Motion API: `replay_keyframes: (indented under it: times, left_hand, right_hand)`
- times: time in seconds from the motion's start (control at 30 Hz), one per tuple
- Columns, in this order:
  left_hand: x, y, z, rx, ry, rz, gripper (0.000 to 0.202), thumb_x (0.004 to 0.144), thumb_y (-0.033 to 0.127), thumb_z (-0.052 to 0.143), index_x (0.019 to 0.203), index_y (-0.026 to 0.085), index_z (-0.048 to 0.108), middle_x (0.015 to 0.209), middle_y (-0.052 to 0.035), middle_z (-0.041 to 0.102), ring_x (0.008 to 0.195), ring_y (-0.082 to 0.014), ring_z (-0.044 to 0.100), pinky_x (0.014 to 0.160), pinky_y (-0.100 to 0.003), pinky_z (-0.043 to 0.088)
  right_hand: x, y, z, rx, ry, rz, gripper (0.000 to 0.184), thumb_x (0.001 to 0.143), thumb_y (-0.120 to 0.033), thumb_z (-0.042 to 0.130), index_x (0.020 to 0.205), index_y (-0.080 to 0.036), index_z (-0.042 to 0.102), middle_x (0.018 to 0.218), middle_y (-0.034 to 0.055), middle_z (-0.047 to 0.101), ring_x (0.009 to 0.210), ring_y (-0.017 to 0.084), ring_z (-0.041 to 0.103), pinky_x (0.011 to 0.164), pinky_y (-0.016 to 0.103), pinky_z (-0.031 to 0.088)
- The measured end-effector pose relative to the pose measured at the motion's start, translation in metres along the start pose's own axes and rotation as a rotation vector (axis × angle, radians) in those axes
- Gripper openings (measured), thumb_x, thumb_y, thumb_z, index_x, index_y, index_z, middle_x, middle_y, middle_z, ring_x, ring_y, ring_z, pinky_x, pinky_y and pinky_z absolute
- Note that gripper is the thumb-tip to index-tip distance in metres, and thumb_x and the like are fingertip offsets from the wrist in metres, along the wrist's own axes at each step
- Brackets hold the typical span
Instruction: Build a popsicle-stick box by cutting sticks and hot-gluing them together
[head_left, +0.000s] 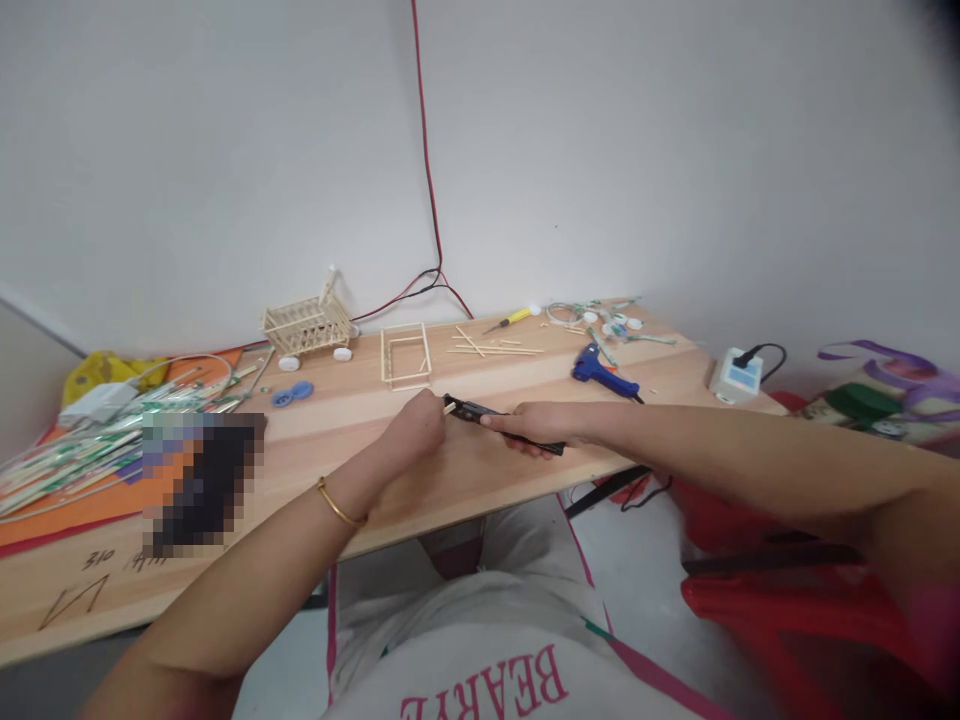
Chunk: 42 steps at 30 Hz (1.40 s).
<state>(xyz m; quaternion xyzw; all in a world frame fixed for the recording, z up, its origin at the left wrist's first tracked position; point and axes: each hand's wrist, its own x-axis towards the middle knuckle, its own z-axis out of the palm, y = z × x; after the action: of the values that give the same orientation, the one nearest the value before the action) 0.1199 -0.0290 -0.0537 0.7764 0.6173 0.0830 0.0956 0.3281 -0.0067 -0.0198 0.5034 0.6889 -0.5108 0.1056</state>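
Note:
My right hand (536,425) is wrapped round the handles of a black cutting tool (480,411), perhaps pliers, over the front middle of the table. Its head points left, towards my left hand (420,428). That hand is closed, with the short end of a thin wooden stick (449,408) poking out at the tool's jaws. The rest of the stick is hidden by my fingers. Just behind my left hand stands a small open frame of glued sticks (405,357). Loose cut sticks (495,346) lie to the right of this frame.
A wheeled stick cart (307,325) stands at the back left, with blue discs (291,395) before it. Bagged sticks (142,430) cover the left. A yellow screwdriver (514,319), a blue glue gun (604,375) and a white power socket box (737,376) sit towards the right.

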Motion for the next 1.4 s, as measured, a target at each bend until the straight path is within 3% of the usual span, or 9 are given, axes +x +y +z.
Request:
replay_keyframes:
  times: [0.1,0.23,0.33,0.47,0.57,0.7,1.07,1.3,1.4]
  left_hand:
    - [-0.004,0.002,-0.019,-0.036,0.028,-0.042,0.022,0.082,0.014,0.038,0.077,0.012,0.058,0.075,-0.0119,0.062,0.073,-0.0206,0.058,0.068,-0.030,0.041]
    - [-0.002,0.013,-0.037,-0.339,0.087,-0.117,0.022,0.085,0.022,0.036,0.075,0.016,0.055,0.061,-0.0019,0.057,0.061,-0.0150,0.055,0.061,-0.026,0.039]
    - [0.005,0.021,-0.029,-0.546,0.122,-0.148,0.022,0.085,0.026,0.036,0.074,0.017,0.054,0.056,0.0015,0.052,0.056,-0.0133,0.052,0.057,-0.024,0.038]
    - [0.014,0.024,-0.006,-0.649,0.191,-0.165,0.021,0.085,0.024,0.035,0.074,0.017,0.052,0.053,0.0036,0.048,0.054,-0.0123,0.049,0.056,-0.024,0.037]
    - [0.015,0.020,0.006,-0.678,0.226,-0.158,0.022,0.086,0.026,0.034,0.076,0.018,0.052,0.054,0.0036,0.049,0.055,-0.0130,0.050,0.058,-0.025,0.037]
    - [0.013,0.014,0.014,-0.731,0.212,-0.181,0.023,0.087,0.031,0.035,0.078,0.019,0.052,0.056,0.0034,0.052,0.054,-0.0135,0.051,0.058,-0.026,0.038]
    - [0.006,0.010,0.013,-0.836,0.191,-0.134,0.024,0.088,0.033,0.036,0.079,0.018,0.052,0.062,0.0010,0.059,0.060,-0.0131,0.055,0.062,-0.026,0.042]
    - [0.006,0.008,0.009,-1.185,0.194,-0.214,0.017,0.082,0.031,0.051,0.077,0.015,0.057,0.072,-0.0028,0.066,0.070,-0.0145,0.062,0.071,-0.030,0.049]
    - [0.006,0.011,0.008,-1.527,0.214,-0.290,0.017,0.078,0.031,0.058,0.080,0.013,0.059,0.080,-0.0052,0.066,0.079,-0.0160,0.064,0.077,-0.033,0.051]
  right_hand:
    - [-0.009,0.005,-0.012,-0.138,-0.023,0.005,0.071,0.065,-0.086,0.030,0.063,-0.017,0.050,0.050,-0.0003,0.048,0.041,0.011,0.045,0.045,0.024,0.038]
    - [-0.017,0.028,-0.026,-0.527,0.365,-0.031,0.078,0.064,-0.086,0.034,0.081,-0.015,0.060,0.072,0.0112,0.063,0.063,0.021,0.058,0.059,0.029,0.040]
    - [-0.011,0.048,-0.029,-0.732,0.622,-0.107,0.083,0.063,-0.083,0.042,0.103,-0.013,0.059,0.095,0.0182,0.063,0.086,0.031,0.058,0.075,0.037,0.039]
    - [0.003,0.058,-0.029,-0.815,0.694,-0.264,0.095,0.062,-0.081,0.047,0.128,-0.012,0.044,0.126,0.0225,0.048,0.116,0.038,0.041,0.095,0.047,0.025]
    - [0.017,0.046,-0.039,-0.767,0.677,-0.347,0.084,0.072,-0.075,0.042,0.133,-0.018,0.040,0.137,0.0169,0.040,0.124,0.034,0.033,0.098,0.046,0.022]
    - [0.051,0.008,-0.072,-0.751,0.733,-0.279,0.040,0.088,-0.051,0.038,0.112,-0.027,0.059,0.120,0.0079,0.057,0.111,0.026,0.046,0.088,0.037,0.032]
    - [0.153,-0.057,-0.107,-0.753,0.786,-0.067,0.036,0.082,-0.024,0.047,0.108,-0.005,0.062,0.114,0.0268,0.055,0.108,0.036,0.044,0.087,0.046,0.031]
    - [0.105,-0.051,-0.101,-0.635,0.831,-0.125,0.030,0.086,-0.022,0.041,0.103,-0.006,0.059,0.105,0.0231,0.060,0.097,0.029,0.052,0.080,0.037,0.037]
    - [0.064,-0.039,-0.073,-0.509,0.786,-0.279,0.028,0.090,-0.030,0.034,0.098,-0.015,0.057,0.091,0.0077,0.064,0.079,0.016,0.056,0.068,0.024,0.040]
